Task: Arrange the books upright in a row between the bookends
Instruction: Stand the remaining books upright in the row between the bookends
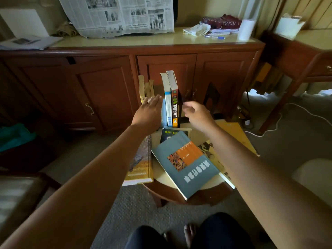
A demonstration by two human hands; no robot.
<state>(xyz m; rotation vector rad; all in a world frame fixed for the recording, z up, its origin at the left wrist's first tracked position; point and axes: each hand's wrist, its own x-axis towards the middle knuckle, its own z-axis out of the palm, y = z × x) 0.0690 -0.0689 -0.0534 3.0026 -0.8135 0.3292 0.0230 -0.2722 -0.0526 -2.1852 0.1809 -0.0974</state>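
At 12 o'clock on the worktop (162, 177) the upright books (168, 105) stand in a loose row. The black bookend (212, 97) is apart from them, at 2 o'clock. Our left hand (149, 112) keeps its fingers straight and together, flat beside the blue spine. Our right hand (195, 115) is blurred, fingers half curled near the dark spine; we cannot tell if they hold anything. The grey-blue book (185, 164) lies flat at 6 o'clock. We judge it a light, bendable paperback with a smooth cover, best taken at the spine edge.
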